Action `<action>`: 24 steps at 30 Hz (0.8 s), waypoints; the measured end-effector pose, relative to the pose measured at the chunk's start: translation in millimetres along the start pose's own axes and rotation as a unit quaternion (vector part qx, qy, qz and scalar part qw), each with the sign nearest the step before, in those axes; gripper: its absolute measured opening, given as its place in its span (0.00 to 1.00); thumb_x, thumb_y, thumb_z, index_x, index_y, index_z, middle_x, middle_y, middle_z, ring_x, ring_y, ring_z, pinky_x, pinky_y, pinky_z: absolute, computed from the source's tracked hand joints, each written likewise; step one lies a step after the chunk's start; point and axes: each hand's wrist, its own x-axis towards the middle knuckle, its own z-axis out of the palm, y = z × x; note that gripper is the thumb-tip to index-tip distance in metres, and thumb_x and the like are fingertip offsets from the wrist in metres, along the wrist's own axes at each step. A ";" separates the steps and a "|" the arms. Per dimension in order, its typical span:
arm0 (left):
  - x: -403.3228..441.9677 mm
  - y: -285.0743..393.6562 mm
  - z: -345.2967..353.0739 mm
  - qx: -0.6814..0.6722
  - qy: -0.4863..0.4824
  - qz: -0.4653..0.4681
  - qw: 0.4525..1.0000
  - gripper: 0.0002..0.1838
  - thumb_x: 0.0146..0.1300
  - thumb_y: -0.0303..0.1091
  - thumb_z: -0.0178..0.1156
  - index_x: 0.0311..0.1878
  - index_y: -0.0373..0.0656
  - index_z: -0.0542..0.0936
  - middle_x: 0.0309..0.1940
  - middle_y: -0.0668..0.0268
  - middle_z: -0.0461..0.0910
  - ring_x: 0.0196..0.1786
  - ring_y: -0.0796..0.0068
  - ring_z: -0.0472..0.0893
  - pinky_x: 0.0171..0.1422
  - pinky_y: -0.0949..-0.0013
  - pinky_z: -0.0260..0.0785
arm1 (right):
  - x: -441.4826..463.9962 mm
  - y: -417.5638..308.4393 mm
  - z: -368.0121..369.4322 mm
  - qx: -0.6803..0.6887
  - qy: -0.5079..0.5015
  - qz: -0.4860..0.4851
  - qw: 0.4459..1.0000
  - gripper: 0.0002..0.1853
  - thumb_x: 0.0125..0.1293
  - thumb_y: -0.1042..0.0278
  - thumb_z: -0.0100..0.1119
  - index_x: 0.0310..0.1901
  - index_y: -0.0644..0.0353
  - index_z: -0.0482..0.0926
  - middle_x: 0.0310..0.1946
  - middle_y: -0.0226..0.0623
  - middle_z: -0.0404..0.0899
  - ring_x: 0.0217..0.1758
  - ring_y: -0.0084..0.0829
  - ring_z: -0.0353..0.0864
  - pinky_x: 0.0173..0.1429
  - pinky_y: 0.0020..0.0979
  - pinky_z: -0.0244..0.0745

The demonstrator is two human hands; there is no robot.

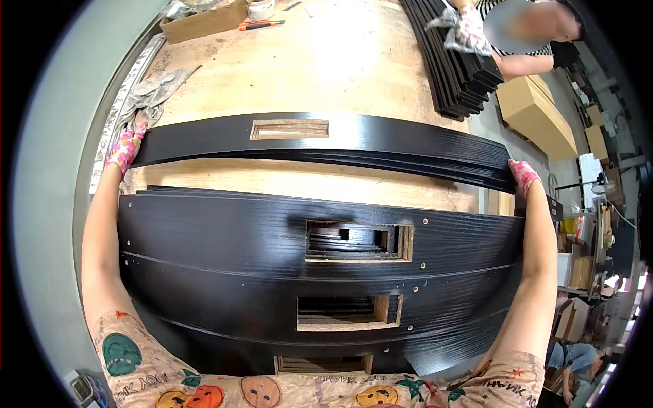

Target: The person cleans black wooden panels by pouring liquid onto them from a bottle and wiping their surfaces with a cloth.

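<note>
A long black wood-grain panel (381,132) with a rectangular cutout lies across the wooden worktable, over other dark boards whose edges show beneath it. My left hand (127,147), in a pink-patterned glove, grips its left end. At the right end my right hand (524,177), gloved alike, is closed around the edge. How many boards the hands hold cannot be made out. Nearer my body lie stacked wider black panels (218,231) with rectangular cutouts and small round holes. A crumpled grey cloth (158,94) rests just beyond my left hand.
A co-worker's gloved hand (473,32) holds a grey cloth over a stack of black boards (452,75) at the far right. Cardboard boxes (537,115) stand beside the worktable (306,61). An open carton (204,22) and an orange cutter (262,25) sit at the far left.
</note>
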 end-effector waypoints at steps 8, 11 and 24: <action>-30.2 48.2 -29.0 -0.031 -0.115 0.086 0.989 0.31 0.68 0.56 0.53 0.64 0.41 0.71 0.57 0.54 0.77 0.51 0.66 0.78 0.41 0.67 0.73 | 55.7 34.2 48.0 -0.352 -0.042 -0.110 0.928 0.12 0.61 0.67 0.54 0.46 0.56 0.80 0.50 0.43 0.80 0.54 0.40 0.80 0.56 0.32 0.76; -98.8 109.4 -61.3 -0.049 -0.119 0.128 0.983 0.28 0.69 0.53 0.54 0.62 0.41 0.74 0.56 0.56 0.78 0.53 0.67 0.79 0.56 0.67 0.71 | 28.0 14.1 23.4 0.035 0.086 -0.012 0.996 0.16 0.64 0.66 0.53 0.53 0.56 0.78 0.49 0.39 0.81 0.49 0.35 0.80 0.52 0.31 0.76; -326.4 184.7 -49.0 0.060 0.005 0.503 0.862 0.39 0.57 0.52 0.66 0.67 0.39 0.67 0.64 0.50 0.69 0.69 0.52 0.66 0.73 0.56 0.54 | -209.6 -87.7 -34.9 0.213 0.366 -0.084 0.902 0.16 0.69 0.60 0.52 0.55 0.53 0.78 0.56 0.42 0.77 0.60 0.46 0.73 0.65 0.40 0.67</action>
